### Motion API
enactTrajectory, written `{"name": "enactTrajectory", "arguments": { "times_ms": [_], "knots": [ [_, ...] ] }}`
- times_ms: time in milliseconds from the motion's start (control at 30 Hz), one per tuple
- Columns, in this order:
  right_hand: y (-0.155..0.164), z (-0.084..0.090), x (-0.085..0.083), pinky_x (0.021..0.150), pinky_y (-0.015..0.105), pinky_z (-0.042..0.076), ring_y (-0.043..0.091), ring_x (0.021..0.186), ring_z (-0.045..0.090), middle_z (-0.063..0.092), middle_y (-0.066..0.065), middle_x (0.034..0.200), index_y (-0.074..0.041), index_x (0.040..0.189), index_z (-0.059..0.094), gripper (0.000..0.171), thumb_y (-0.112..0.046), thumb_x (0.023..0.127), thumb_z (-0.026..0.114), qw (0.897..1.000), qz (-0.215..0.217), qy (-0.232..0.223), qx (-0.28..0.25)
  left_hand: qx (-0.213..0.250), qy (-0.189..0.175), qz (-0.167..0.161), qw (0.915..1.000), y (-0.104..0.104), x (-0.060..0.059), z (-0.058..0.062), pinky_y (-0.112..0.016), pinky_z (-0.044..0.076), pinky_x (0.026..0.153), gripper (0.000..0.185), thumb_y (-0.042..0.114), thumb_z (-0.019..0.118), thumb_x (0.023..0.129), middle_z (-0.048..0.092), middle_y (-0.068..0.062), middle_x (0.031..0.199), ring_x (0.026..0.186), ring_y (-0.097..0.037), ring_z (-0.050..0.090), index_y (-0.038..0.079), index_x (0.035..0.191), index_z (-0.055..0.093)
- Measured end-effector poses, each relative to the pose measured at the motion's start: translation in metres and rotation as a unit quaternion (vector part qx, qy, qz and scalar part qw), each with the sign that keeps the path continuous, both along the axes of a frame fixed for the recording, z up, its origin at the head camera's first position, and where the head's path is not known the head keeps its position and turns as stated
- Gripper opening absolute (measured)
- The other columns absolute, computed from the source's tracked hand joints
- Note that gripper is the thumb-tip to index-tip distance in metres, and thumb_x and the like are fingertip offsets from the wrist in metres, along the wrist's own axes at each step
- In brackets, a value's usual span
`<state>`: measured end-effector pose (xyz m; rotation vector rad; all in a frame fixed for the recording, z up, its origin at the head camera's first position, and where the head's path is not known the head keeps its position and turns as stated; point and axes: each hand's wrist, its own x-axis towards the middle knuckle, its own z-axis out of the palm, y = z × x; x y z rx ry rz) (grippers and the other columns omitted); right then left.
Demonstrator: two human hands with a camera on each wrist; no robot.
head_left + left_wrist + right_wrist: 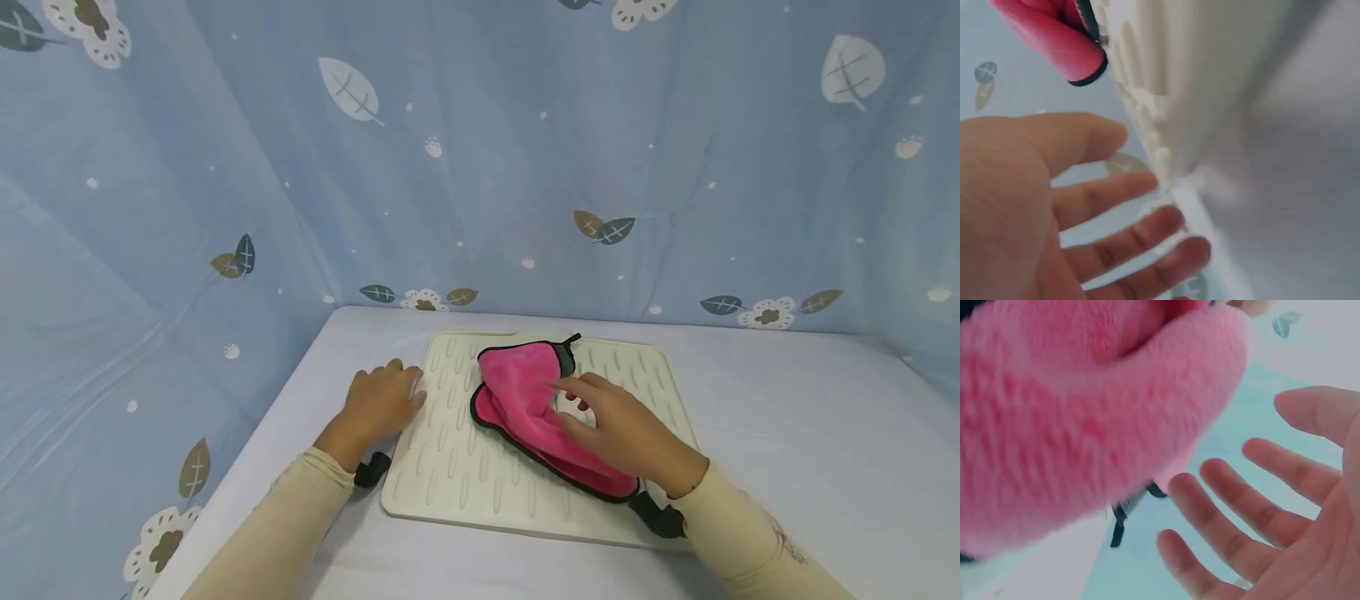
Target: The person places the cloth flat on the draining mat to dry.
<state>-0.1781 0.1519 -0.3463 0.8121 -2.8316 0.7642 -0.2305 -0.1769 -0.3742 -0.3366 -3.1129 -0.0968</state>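
Head view looking down from above, wrist views close under each palm, all sharing the pink cloth (525, 400).

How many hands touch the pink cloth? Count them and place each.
0 plainly gripping. The right hand hovers open over the pink cloth, contact unclear; the left hand rests at the ridged mat's left edge.

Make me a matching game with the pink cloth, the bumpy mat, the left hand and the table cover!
Things:
1. pink cloth
2. ribbed mat
3. left hand
4. table cover

Descriptions:
A. cream coloured, lying flat under the cloth
B. pale lilac-white, spread under everything
C. bright pink with a black edge, folded over
D. fingers spread open, at the mat's left edge

Pairs: 1-C, 2-A, 3-D, 4-B
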Motion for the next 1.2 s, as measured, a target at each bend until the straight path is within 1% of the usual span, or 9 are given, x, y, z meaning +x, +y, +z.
{"name": "enactTrajectory", "arguments": {
  "times_ms": [133,233,333,433,567,733,833,1000,1200],
  "knots": [
    [0.006,0.002,0.001,0.077,0.032,0.054,0.015,0.092,0.06,0.066,0.008,0.114,-0.009,0.132,0.062,0.041,-0.017,0.092,0.07,1.0,-0.006,-0.009,0.003,0.009,0.052,-0.028,0.9982,0.01,0.009,0.009,-0.054,0.05,0.085,0.04,0.036,0.065,0.096,0.065,-0.012,0.117,0.101,-0.032,0.067,0.016,0.13,0.065],
    [0.008,0.003,0.001,0.078,0.033,0.054,0.011,0.09,0.059,0.067,0.002,0.107,-0.009,0.127,0.065,0.036,-0.018,0.092,0.071,1.0,-0.008,-0.015,0.011,0.012,0.086,-0.06,0.9945,0.019,0.016,0.015,-0.049,0.051,0.077,0.037,0.035,0.071,0.092,0.067,-0.007,0.106,0.091,-0.027,0.068,0.017,0.124,0.068],
    [0.009,0.003,0.001,0.078,0.032,0.053,0.009,0.087,0.059,0.066,-0.004,0.099,-0.009,0.119,0.068,0.03,-0.018,0.091,0.072,1.0,-0.009,-0.021,0.022,0.014,0.108,-0.097,0.9894,0.028,0.021,0.02,-0.044,0.051,0.071,0.035,0.035,0.074,0.09,0.067,-0.003,0.099,0.084,-0.023,0.067,0.018,0.12,0.071],
    [0.01,0.002,0.002,0.076,0.031,0.053,0.008,0.085,0.059,0.065,-0.008,0.094,-0.01,0.113,0.07,0.024,-0.019,0.091,0.072,0.999,-0.009,-0.03,0.03,0.014,0.119,-0.132,0.984,0.036,0.026,0.024,-0.041,0.05,0.069,0.032,0.035,0.075,0.089,0.066,-0.001,0.098,0.08,-0.02,0.066,0.02,0.117,0.072],
    [0.009,0.0,0.003,0.074,0.03,0.052,0.01,0.084,0.06,0.065,-0.007,0.091,-0.012,0.108,0.07,0.02,-0.02,0.09,0.073,0.998,-0.006,-0.039,0.04,0.018,0.123,-0.167,0.978,0.046,0.031,0.024,-0.038,0.048,0.067,0.029,0.033,0.077,0.088,0.065,0.0,0.095,0.079,-0.016,0.065,0.021,0.114,0.074],
    [0.008,-0.001,0.004,0.072,0.028,0.052,0.011,0.084,0.06,0.065,-0.004,0.092,-0.015,0.105,0.069,0.02,-0.023,0.088,0.076,0.998,0.003,-0.046,0.052,0.013,0.125,-0.192,0.9732,0.054,0.034,0.019,-0.037,0.048,0.067,0.028,0.034,0.079,0.086,0.064,0.002,0.094,0.081,-0.015,0.066,0.023,0.112,0.074],
    [0.009,-0.002,0.004,0.07,0.026,0.051,0.01,0.082,0.059,0.064,-0.006,0.092,-0.019,0.103,0.069,0.021,-0.026,0.086,0.079,0.997,0.009,-0.046,0.058,0.016,0.119,-0.199,0.9725,0.057,0.034,0.016,-0.037,0.047,0.067,0.027,0.034,0.08,0.084,0.063,0.003,0.093,0.08,-0.015,0.066,0.024,0.108,0.075],
    [0.009,-0.005,0.005,0.063,0.023,0.046,0.005,0.073,0.053,0.062,-0.007,0.089,-0.021,0.098,0.07,0.021,-0.028,0.082,0.082,0.997,0.013,-0.031,0.076,0.022,0.102,-0.204,0.9733,0.06,0.034,0.008,-0.036,0.045,0.068,0.024,0.034,0.081,0.084,0.063,0.004,0.092,0.079,-0.014,0.065,0.027,0.106,0.076],
    [0.009,-0.008,0.004,0.062,0.022,0.045,0.003,0.069,0.05,0.056,-0.01,0.079,-0.021,0.087,0.068,0.013,-0.023,0.084,0.08,0.997,0.007,-0.031,0.071,0.024,0.091,-0.209,0.9735,0.063,0.034,0.002,-0.041,0.049,0.07,0.021,0.032,0.08,0.085,0.063,0.003,0.09,0.079,-0.014,0.064,0.026,0.105,0.076]
  ]
}}
